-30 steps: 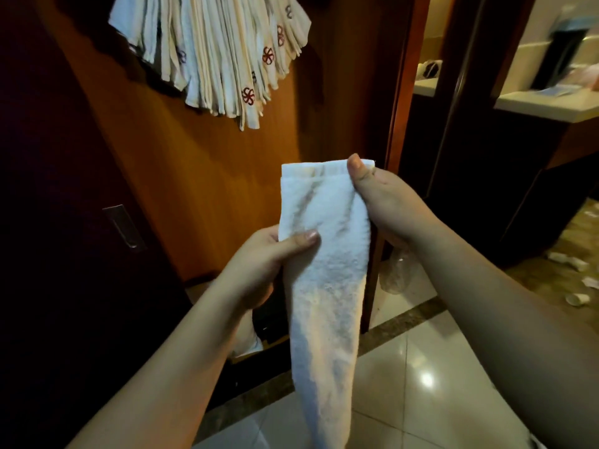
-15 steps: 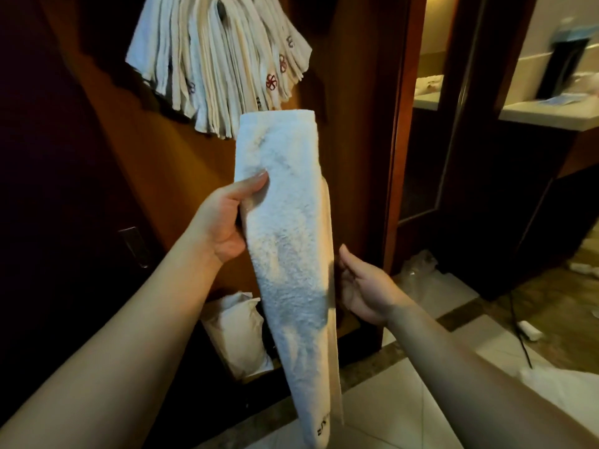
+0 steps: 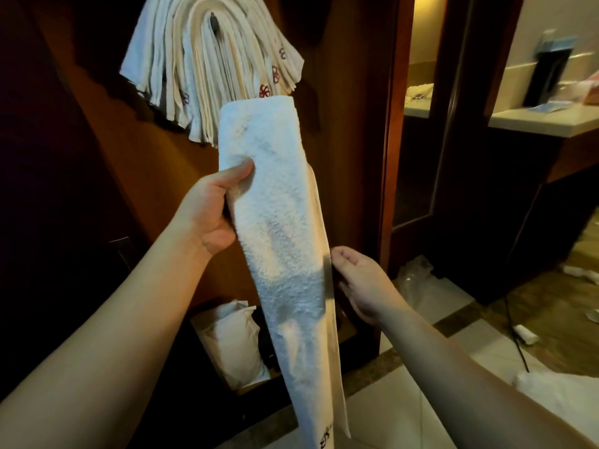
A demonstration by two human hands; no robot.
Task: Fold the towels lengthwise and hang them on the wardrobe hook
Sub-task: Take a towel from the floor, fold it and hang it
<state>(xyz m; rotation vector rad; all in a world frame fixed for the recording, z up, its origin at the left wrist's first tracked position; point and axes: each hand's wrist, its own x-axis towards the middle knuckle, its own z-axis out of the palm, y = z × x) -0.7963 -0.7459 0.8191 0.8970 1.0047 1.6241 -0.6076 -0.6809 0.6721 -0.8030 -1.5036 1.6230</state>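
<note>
A long white towel [image 3: 278, 228], folded into a narrow strip, hangs doubled over my left hand [image 3: 212, 215], which grips it near the top with the thumb on its front. My right hand [image 3: 359, 283] is lower, at the towel's right edge, fingers loosely curled and touching or just off the back layer. Above, several folded white towels [image 3: 207, 69] with red emblems hang over the wardrobe hook [image 3: 212, 22] on the wooden wardrobe panel [image 3: 340, 92]. The top of the held towel sits just below that bundle.
A white bag [image 3: 233, 345] stands in the wardrobe's bottom opening. A wooden door frame [image 3: 393, 157] rises to the right, with a countertop [image 3: 544, 121] beyond. Crumpled plastic [image 3: 415, 277], a black cable [image 3: 515, 335] and white litter lie on the tiled floor [image 3: 405, 400].
My left hand has lifted the towel up toward the hanging bundle. My right hand has let go of the top end and dropped to the towel's lower right edge.
</note>
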